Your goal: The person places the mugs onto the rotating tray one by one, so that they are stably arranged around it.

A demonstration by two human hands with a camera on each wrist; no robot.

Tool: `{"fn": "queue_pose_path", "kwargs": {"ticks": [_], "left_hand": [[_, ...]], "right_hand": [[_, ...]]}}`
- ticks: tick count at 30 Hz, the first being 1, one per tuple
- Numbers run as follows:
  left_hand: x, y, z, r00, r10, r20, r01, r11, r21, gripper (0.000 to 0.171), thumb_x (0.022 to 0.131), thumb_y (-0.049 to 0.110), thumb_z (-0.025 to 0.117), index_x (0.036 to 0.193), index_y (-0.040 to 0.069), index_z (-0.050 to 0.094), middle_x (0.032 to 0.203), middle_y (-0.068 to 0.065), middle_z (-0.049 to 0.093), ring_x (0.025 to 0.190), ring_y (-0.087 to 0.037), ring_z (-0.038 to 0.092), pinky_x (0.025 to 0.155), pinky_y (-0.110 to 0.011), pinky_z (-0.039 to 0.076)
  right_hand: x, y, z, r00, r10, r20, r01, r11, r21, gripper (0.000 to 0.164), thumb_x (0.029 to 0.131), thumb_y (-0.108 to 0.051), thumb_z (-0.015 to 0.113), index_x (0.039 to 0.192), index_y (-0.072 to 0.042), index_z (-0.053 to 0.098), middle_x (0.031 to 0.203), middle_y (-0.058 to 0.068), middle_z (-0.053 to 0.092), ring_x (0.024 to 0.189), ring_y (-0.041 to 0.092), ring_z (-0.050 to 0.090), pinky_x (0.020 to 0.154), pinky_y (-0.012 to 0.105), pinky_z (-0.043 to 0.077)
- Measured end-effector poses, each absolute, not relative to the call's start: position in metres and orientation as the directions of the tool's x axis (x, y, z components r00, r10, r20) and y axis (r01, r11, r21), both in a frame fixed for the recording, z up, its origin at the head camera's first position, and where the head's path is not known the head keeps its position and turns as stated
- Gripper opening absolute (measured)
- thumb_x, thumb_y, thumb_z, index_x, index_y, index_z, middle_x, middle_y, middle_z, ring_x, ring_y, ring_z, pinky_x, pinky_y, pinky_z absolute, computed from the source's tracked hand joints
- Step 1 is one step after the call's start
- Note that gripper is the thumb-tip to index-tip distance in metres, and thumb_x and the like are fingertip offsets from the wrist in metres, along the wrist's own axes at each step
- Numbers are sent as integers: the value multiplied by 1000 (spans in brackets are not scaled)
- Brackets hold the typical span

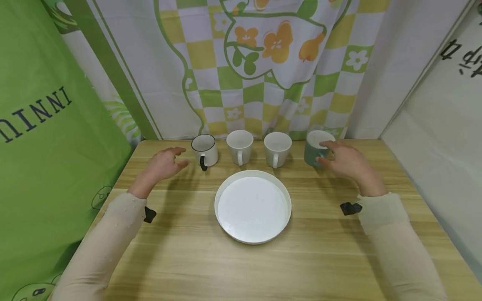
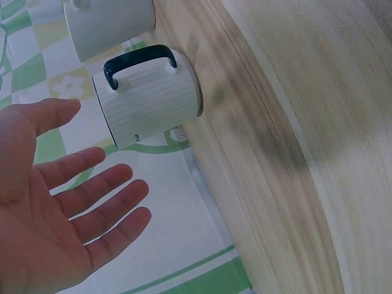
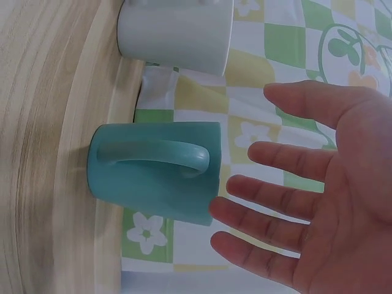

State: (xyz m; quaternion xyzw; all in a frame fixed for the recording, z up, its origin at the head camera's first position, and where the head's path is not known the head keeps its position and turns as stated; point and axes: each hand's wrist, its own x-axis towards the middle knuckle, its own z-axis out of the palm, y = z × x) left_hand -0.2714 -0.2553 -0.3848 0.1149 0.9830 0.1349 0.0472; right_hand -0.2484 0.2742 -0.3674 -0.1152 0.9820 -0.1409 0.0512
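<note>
My left hand [image 1: 164, 164] hovers just left of a white mug with a black rim and black handle [image 1: 205, 151]; its fingers are spread and hold nothing. On the other side, my right hand [image 1: 347, 160] is close to a teal mug [image 3: 156, 174], its fingers overlapping the rim in the head view. The right wrist view shows those fingers extended near the mug's mouth, with the thumb apart. Between these mugs stand two white mugs, one on the left [image 1: 239, 147] and one on the right [image 1: 277, 149], handles facing me.
A round white tray [image 1: 287, 211] with a low rim lies on the wooden table [image 1: 252, 271], in front of the mugs. Behind the row hangs a checked curtain [image 1: 275, 96]. Green cloth [image 1: 56, 167] covers the left side and a pale panel [image 1: 444, 138] stands at right.
</note>
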Motion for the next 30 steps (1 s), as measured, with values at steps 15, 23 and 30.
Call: {"fn": "queue_pose_path", "kwargs": {"ticks": [15, 23, 30], "left_hand": [[-264, -253, -382, -966, 254, -56, 216, 903, 372, 52, 101, 37, 54, 144, 7, 52, 144, -20, 56, 123, -40, 60, 100, -58, 47], [-264, -254, -388, -965, 260, -45, 213, 868, 448, 52, 102, 38, 55, 143, 7, 53, 142, -18, 58, 122, -39, 60, 99, -55, 49], [-261, -253, -392, -959, 283, -3, 245, 835, 492, 49, 101, 37, 57, 137, 4, 58, 137, -19, 62, 117, -39, 64, 98, -53, 51]], "right_hand": [[-248, 275, -372, -966, -256, -23, -230, 899, -373, 62, 100, -44, 55, 145, -2, 46, 132, 31, 59, 117, 45, 61, 95, 62, 47], [-244, 277, -372, -968, -248, -25, -213, 878, -429, 61, 100, -43, 56, 144, -2, 48, 136, 30, 56, 119, 45, 59, 96, 62, 46], [-244, 279, -376, -972, -234, -13, -201, 860, -469, 60, 101, -46, 54, 143, -4, 50, 135, 29, 58, 118, 45, 61, 95, 62, 47]]}}
